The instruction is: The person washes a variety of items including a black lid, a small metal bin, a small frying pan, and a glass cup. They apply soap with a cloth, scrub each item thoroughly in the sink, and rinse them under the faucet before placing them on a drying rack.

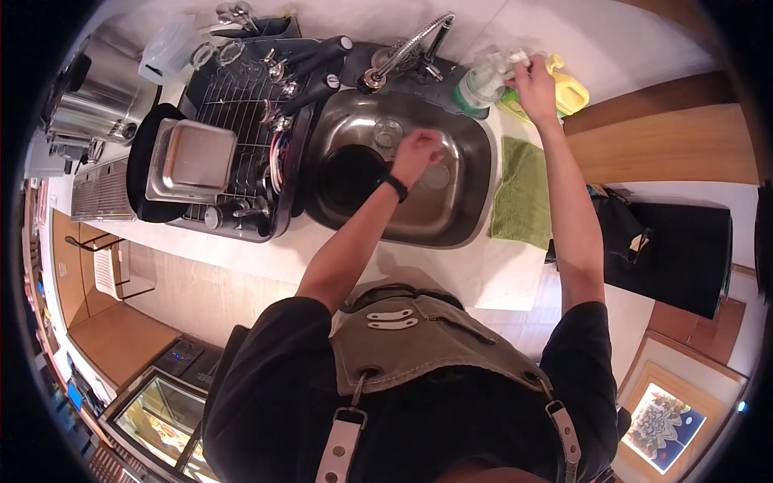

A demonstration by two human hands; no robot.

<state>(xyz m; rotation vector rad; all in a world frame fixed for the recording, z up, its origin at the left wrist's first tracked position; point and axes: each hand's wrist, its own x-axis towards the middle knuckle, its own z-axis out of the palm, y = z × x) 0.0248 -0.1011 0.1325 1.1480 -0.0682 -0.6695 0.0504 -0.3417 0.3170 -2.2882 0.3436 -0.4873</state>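
Over the stainless steel sink (416, 226) hangs my left hand (416, 154), a dark band on its wrist; its fingers are curled and blurred, so a small held thing cannot be ruled out. Below it in the sink lie a round black pan or bowl (350, 175), a clear glass (388, 133) and another clear round piece (436, 176). My right hand (532, 84) reaches to the sink's back right corner, its fingertips on white, crumpled material (518, 58) at the top of a green-tinted clear container (474, 96).
Left of the sink stands a dish rack (241, 115) with portafilters (311, 93), glasses and metal pans (199, 154). A coiled-spring faucet (416, 42) rises behind the sink. Right of it lie a green cloth (520, 193) and a yellow bottle (570, 95).
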